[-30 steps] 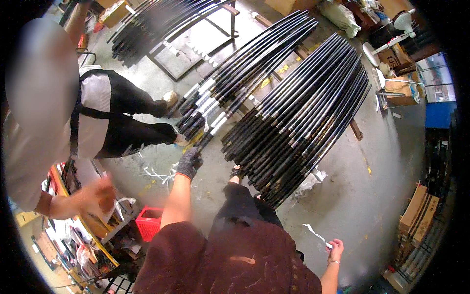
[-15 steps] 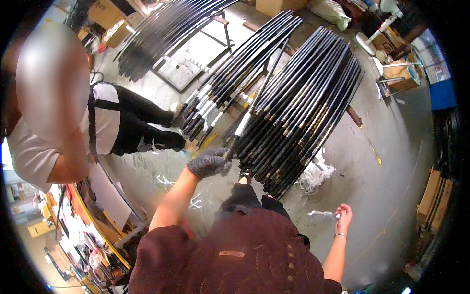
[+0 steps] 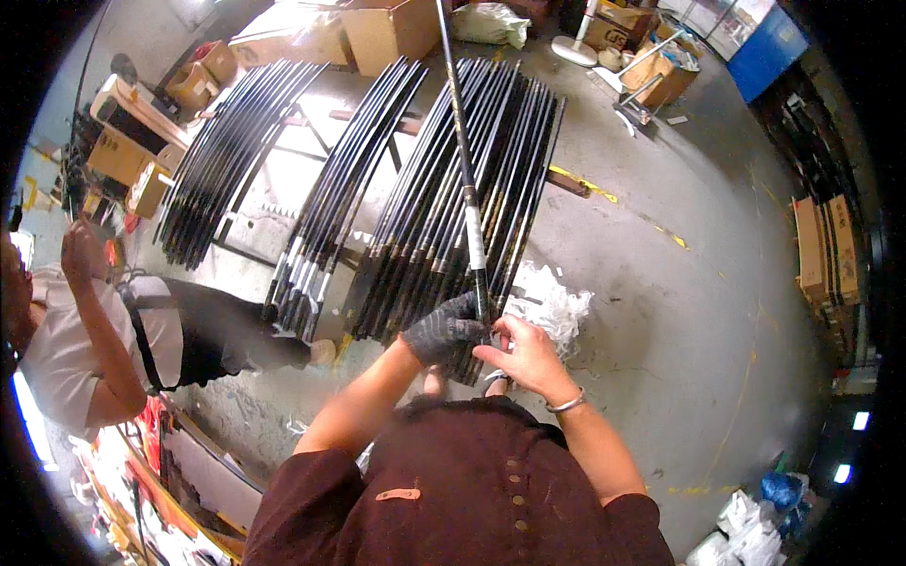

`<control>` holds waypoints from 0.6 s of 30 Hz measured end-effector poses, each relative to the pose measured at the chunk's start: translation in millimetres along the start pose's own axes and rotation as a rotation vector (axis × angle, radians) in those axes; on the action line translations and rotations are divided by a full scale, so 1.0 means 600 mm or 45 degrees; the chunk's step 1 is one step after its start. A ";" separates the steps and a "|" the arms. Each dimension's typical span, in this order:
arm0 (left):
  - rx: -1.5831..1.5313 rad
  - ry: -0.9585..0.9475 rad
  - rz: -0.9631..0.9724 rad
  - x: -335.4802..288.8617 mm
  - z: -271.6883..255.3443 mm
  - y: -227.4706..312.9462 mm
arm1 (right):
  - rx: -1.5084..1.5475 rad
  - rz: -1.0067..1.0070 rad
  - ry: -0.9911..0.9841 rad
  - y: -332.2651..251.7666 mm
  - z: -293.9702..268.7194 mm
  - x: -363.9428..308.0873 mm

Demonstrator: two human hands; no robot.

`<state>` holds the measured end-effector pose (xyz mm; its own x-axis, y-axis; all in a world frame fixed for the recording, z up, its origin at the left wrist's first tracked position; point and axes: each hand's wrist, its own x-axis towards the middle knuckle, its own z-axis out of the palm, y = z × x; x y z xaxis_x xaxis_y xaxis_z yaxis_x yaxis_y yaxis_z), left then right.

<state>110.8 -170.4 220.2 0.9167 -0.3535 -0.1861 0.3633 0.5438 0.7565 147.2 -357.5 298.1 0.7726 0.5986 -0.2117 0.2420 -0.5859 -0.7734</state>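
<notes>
My left hand (image 3: pixel 444 330), in a dark grey glove, is closed around the lower end of a long black rod (image 3: pixel 462 156). A white band (image 3: pixel 475 238) wraps the rod above the glove. The rod slants up and away over a row of similar black rods (image 3: pixel 406 222). My bare right hand (image 3: pixel 528 357), with a bracelet at the wrist, is beside the glove at the rod's lower end. Its fingers are bent in toward the rod; what they pinch, if anything, is too small to make out.
Two more groups of black rods (image 3: pixel 236 156) (image 3: pixel 354 160) lie on supports to the left. Crumpled white plastic strips (image 3: pixel 552 307) are heaped on the floor right of the rods. At left stands another person (image 3: pixel 90 330). Cardboard boxes (image 3: pixel 387 33) sit at the back, others (image 3: pixel 826 250) at far right.
My right hand has come in from the right to the rod's lower end; the white strip it held no longer shows in it. The rod now points more directly away. The view has shifted.
</notes>
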 end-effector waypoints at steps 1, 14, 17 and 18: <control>0.061 -0.025 0.057 0.015 0.009 0.000 | -0.001 -0.030 0.066 0.018 0.002 0.000; -0.201 0.229 0.212 0.060 0.104 0.064 | 0.111 -0.191 0.516 0.057 -0.029 0.012; 0.082 0.446 0.161 0.065 0.103 0.064 | -0.076 -0.281 0.645 0.045 -0.039 0.014; 0.092 0.483 0.205 0.067 0.106 0.065 | -0.123 -0.319 0.686 0.043 -0.040 0.015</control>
<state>151.1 -211.5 282.1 0.9622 0.0443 -0.2689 0.2097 0.5095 0.8345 174.6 -380.1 290.7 0.8678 0.3782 0.3223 0.4879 -0.5252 -0.6972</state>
